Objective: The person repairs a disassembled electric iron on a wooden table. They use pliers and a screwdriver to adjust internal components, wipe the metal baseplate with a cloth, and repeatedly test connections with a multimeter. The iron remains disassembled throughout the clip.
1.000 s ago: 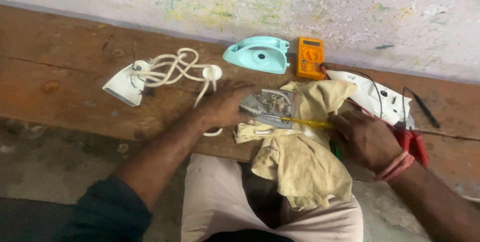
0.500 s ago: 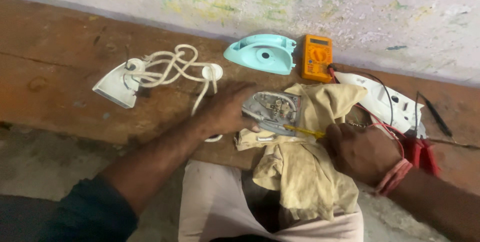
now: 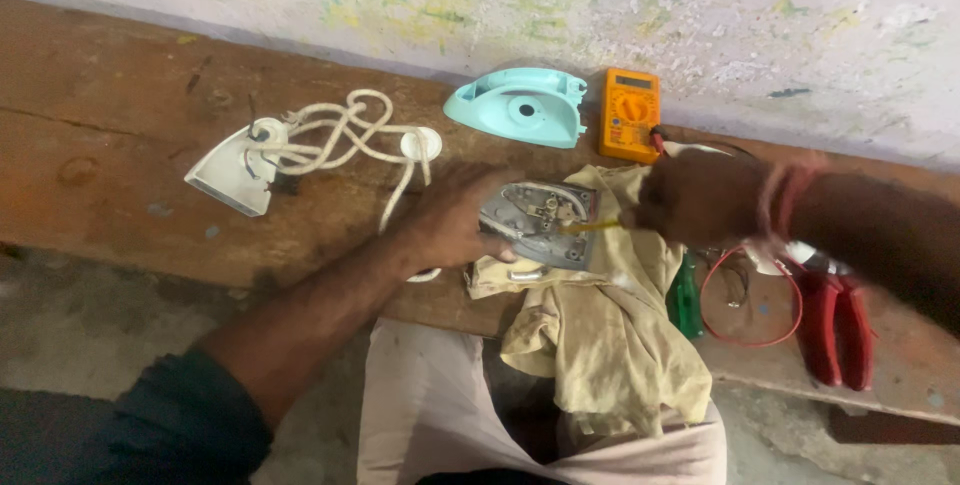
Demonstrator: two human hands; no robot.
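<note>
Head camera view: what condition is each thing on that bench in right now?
Iron base: opened, inner parts bare, lying on yellow cloth.
Turquoise iron cover: taken off, lying apart.
White cord: loosely coiled, loose on bench.
Orange meter: lying flat.
Red pliers: lying unused.
Left hand: pressing on the base.
Right hand: gripping a yellow screwdriver.

Single head view, steeply downward, close over wooden bench (image 3: 120,145), facing wall (image 3: 700,25)

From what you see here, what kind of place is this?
Probably a small appliance repair bench: an orange multimeter, red pliers and an opened iron base lie on a worn wooden bench.
</note>
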